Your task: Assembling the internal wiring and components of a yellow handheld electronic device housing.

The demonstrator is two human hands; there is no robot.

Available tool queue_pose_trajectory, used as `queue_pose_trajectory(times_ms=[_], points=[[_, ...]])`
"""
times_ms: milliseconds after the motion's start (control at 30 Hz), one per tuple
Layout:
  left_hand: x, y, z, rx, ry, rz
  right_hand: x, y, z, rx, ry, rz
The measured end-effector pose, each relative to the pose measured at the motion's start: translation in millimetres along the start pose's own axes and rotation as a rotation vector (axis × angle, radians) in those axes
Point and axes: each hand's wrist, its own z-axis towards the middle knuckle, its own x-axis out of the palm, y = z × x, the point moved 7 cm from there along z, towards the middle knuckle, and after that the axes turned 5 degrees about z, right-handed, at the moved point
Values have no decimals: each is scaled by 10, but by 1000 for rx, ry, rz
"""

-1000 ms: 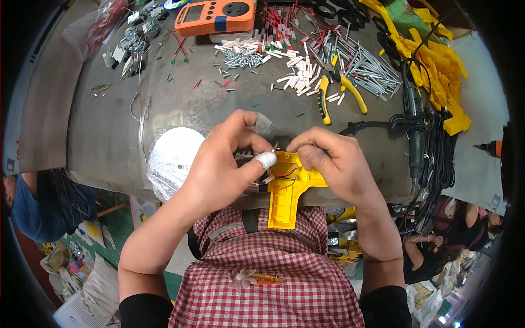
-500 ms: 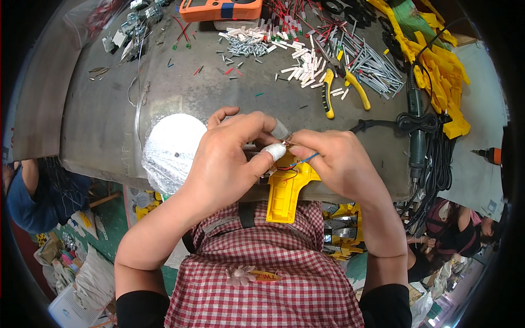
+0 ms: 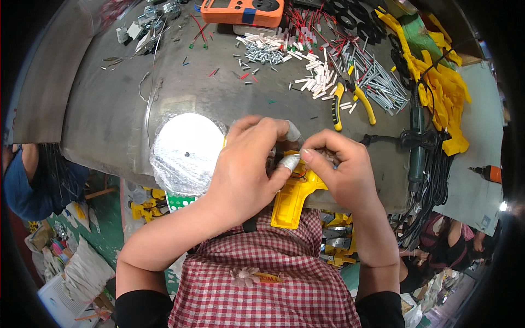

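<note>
A yellow plastic tool housing half (image 3: 289, 205) with a jutting handle is tilted at the table's near edge, dark and red wires inside it. My left hand (image 3: 243, 158) curls over its upper part; whitish tape wraps the thumb and index tip, which stand apart. The lower fingers are hidden. Close against the taped thumb, my right hand (image 3: 344, 169) has its thumb and index finger pinched together. A bit of blue wire shows under that hand, but what lies in the pinch is too small to make out.
Left of my hands lies a white disc (image 3: 188, 139) in clear film. Yellow-handled pliers (image 3: 339, 106), metal pins (image 3: 377, 76), white sleeves (image 3: 320, 79), screws (image 3: 265, 56) and an orange meter (image 3: 240, 12) lie farther back. A corded tool (image 3: 416, 147) and yellow housings (image 3: 437, 93) are right.
My left index finger and thumb have spread apart. My right hand has turned, and the blue wire that stuck out of it is now mostly hidden. The whole view has shifted slightly.
</note>
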Motion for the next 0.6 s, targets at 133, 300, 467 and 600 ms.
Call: queue_pose_trajectory(times_ms=[133,300,467,600], points=[[28,49,-71,-92,-35,-208,42,-158,-2,151,64,214],[-51,-162,-84,326,-137,68,159,-252,76,297,226,300],[2,161,-75,-123,-101,-167,39,10,-2,48,78,-62],[36,201,-74,-140,-86,-253,5,169,-60,-403,-61,-270]])
